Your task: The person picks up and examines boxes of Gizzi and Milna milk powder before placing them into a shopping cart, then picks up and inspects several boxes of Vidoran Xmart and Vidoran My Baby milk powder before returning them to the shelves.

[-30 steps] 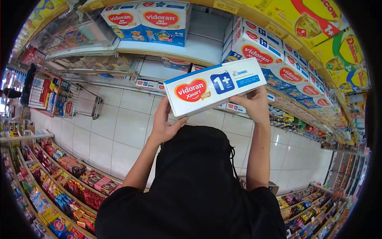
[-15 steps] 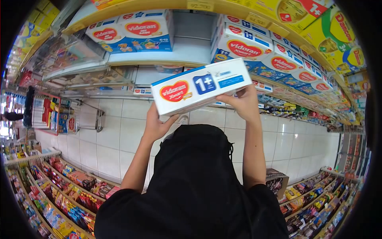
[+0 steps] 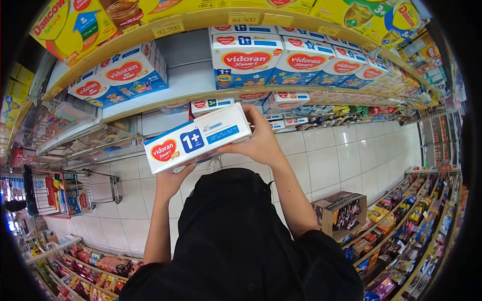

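Between both hands I hold a white and blue milk powder box (image 3: 201, 138) marked Vidoran Xmart 1+, tilted up to the right. My right hand (image 3: 262, 138) grips its right end, with the fingers partly behind it. My left hand (image 3: 172, 181) supports the lower left corner, its fingers mostly hidden under the box. Beyond it, a row of matching Vidoran Xmart boxes (image 3: 247, 61) stands on the shelf. Further left on that shelf are Vidoran My Baby boxes (image 3: 124, 72), with a gap of bare shelf (image 3: 188, 75) between the two groups.
Yellow Dancow boxes (image 3: 75, 27) fill the shelf above, over a price-tag rail (image 3: 201, 25). A shopping cart (image 3: 63, 193) stands on the tiled floor at left. An open carton (image 3: 341, 213) sits at right beside racks of packaged snacks (image 3: 401, 226).
The box and both hands have shifted left and down in view. The camera view has turned right, bringing the matching boxes more to the centre. Both hands keep hold of the box.
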`<state>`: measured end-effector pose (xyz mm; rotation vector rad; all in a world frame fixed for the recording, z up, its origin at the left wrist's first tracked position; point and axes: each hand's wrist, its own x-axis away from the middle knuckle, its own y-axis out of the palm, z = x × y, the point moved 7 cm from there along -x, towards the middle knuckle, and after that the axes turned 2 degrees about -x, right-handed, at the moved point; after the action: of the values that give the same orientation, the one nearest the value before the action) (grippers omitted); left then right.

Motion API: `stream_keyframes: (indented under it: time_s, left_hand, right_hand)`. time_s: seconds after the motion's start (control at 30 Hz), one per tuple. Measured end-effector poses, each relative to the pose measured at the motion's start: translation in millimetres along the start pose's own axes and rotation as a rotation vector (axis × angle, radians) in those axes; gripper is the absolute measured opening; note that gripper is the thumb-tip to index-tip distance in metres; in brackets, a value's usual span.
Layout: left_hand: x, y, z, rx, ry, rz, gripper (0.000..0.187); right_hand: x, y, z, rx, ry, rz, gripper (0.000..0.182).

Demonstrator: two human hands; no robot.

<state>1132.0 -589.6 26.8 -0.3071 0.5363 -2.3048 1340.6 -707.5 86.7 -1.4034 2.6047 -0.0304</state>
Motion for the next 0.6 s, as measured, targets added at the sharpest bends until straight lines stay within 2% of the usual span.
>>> stream_keyframes:
  time_s: [0.13, 0.27, 0.47, 0.6]
  left_hand:
    - [1, 21, 5, -0.010, 0.052, -0.074, 0.039]
    - [9, 41, 2, 0.022, -0.027, -0.151, 0.038]
    - [21, 60, 5, 0.022, -0.033, -0.184, 0.039]
    - [30, 62, 9, 0.069, -0.061, -0.126, 0.039]
  right_hand:
    - [14, -12, 7, 0.048, 0.033, 0.026, 0.080]
    - [35, -27, 25, 0.035, 0.123, 0.054, 0.082]
    - [67, -44, 40, -0.012, 0.159, 0.137, 0.081]
    - [79, -49, 52, -0.026, 0.162, 0.133, 0.079]
